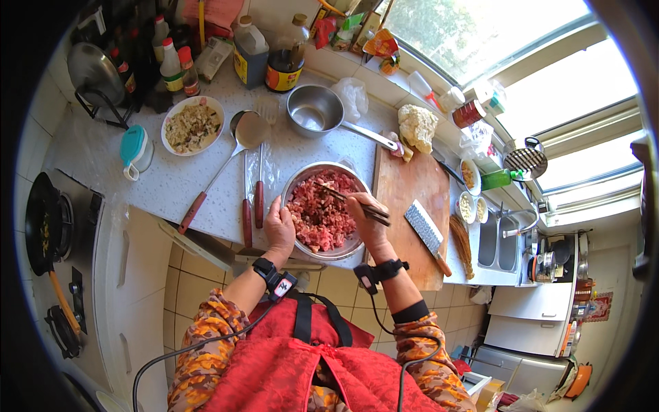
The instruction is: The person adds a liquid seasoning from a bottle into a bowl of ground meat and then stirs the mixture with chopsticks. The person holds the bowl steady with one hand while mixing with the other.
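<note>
A stainless steel bowl [325, 254] of raw minced meat [323, 211] sits at the counter's front edge before me. My left hand [280, 226] grips its left rim, thumb up along the outside. In my right hand [366, 220] is a pair of dark wooden chopsticks [378, 212]; their tips are down in the meat, near the bowl's upper middle. Darker patches show in the meat around the tips. Just to the right lies a wooden cutting board [406, 180], with a cleaver [425, 226] resting on it, its handle towards me.
Left of the bowl lie a ladle [249, 131] and other red-handled utensils. Behind stand a steel saucepan [315, 110], a bowl of food [193, 125] and sauce bottles [285, 62]. A cauliflower [418, 127] is behind the board. Right are small bowls [466, 206] and a sink [499, 242]; left, a frying pan [44, 226].
</note>
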Demonstrator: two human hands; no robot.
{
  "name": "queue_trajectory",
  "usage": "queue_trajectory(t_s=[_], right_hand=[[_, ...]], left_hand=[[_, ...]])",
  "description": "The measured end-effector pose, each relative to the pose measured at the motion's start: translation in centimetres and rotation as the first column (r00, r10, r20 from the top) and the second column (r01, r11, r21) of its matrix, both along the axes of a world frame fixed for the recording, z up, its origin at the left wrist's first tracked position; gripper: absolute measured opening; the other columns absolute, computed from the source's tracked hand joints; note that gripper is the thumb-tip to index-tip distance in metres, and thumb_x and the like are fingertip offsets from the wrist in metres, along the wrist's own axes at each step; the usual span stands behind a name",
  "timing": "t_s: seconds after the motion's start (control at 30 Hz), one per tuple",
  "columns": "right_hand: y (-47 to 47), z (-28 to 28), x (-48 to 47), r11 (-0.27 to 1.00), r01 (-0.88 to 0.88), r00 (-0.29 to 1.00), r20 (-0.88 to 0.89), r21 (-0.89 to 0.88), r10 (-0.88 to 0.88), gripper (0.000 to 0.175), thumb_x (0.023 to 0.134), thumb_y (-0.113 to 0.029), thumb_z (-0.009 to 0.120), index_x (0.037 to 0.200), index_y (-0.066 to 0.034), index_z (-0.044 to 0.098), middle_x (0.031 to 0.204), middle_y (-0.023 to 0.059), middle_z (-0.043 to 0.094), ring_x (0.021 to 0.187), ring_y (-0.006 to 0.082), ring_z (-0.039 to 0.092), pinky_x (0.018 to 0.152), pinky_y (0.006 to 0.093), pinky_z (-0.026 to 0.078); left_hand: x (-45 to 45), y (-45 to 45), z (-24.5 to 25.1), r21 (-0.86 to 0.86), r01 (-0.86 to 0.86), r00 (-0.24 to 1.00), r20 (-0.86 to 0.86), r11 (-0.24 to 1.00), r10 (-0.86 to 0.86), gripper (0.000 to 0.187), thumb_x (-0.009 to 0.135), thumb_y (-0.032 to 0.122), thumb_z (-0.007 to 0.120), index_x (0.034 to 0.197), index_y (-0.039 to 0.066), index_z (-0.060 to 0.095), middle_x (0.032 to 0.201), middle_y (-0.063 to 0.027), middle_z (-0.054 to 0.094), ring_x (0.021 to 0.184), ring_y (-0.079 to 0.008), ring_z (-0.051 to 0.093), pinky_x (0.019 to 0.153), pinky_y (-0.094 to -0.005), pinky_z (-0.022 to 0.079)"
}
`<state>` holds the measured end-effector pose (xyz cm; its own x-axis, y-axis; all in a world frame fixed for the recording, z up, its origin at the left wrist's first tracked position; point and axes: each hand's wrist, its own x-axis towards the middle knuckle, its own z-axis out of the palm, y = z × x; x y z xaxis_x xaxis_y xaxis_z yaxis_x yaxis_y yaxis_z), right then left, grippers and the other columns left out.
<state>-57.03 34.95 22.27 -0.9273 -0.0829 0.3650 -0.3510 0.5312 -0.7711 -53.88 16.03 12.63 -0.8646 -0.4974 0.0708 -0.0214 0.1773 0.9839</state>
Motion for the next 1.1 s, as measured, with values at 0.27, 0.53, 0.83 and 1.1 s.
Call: queue_trajectory(t_s=[0.27, 0.53, 0.83, 1.1], right_hand=[[-1.2, 2.9, 4.6, 0.986, -0.14, 0.988, 0.079, 0.087, 0.133, 0.006, 0.088, -0.004, 0.066, 0.084, 0.0001, 0.067, 0.074, 0.0103, 0.067, 0.063, 0.0148, 0.065, 0.059, 0.0278, 0.052], [0.5, 0.0, 4.3, 0.994, 0.001, 1.0, 0.017, -0.106, 0.001, 0.005, 0.089, -0.001, 0.066, 0.084, 0.0008, 0.067, 0.078, 0.0107, 0.069, 0.065, 0.0144, 0.064, 0.06, 0.0263, 0.052], [0.1, 0.0, 3.7, 0.996, 0.043, 0.987, -0.159, 0.082, -0.029, 0.008, 0.088, -0.003, 0.067, 0.082, -0.0006, 0.065, 0.076, 0.0157, 0.066, 0.065, 0.0256, 0.066, 0.063, 0.0313, 0.053], [0.4, 1.0, 8.8, 0.99, -0.01, 0.954, 0.295, -0.142, 0.052, 0.008, 0.091, -0.001, 0.064, 0.083, 0.0019, 0.066, 0.074, 0.0103, 0.067, 0.064, 0.0134, 0.064, 0.06, 0.0253, 0.052]], left_hand=[[-0.2, 0.2, -0.3, 0.053, -0.008, 0.995, 0.098, 0.999, 0.003, 0.035, 0.095, 0.01, 0.051, 0.127, -0.001, 0.059, 0.084, -0.0139, 0.068, 0.066, -0.017, 0.062, 0.062, -0.0322, 0.052], [-0.3, -0.2, -0.6, 0.05, 0.047, 0.994, 0.099, 0.998, -0.052, 0.037, 0.097, 0.006, 0.05, 0.132, -0.004, 0.054, 0.102, -0.0113, 0.071, 0.084, -0.0144, 0.065, 0.078, -0.0286, 0.053], [-0.1, 0.2, 0.2, 0.032, -0.013, 0.999, 0.033, 0.999, 0.012, 0.036, 0.093, 0.009, 0.05, 0.127, -0.001, 0.059, 0.091, -0.0194, 0.07, 0.08, -0.0244, 0.068, 0.073, -0.0348, 0.054], [0.1, -0.4, 0.9, 0.082, 0.051, 0.984, 0.168, 0.995, -0.064, 0.036, 0.095, 0.009, 0.051, 0.129, -0.002, 0.057, 0.101, -0.0163, 0.071, 0.083, -0.0196, 0.065, 0.078, -0.0332, 0.052]])
